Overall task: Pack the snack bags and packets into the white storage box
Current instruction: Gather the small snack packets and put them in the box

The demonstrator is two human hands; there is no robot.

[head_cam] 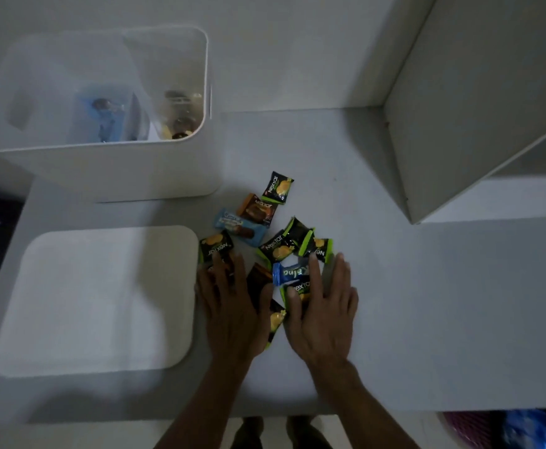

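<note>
1. Now flat, fingers spread: left hand [229,306], right hand [322,306] over near packets [284,254], gripping none.
2. Box [103,170] far left, open.
3. Risk: scooping too many, slippery wrappers spilling.

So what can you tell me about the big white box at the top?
The white box looks like smooth plastic with rounded corners. It stands upright and open on the grey table; its lid lies flat in front of it. There is a handle hole in its left wall. A few packets already lie at the bottom, too blurred to name. Neither hand touches it.
</note>
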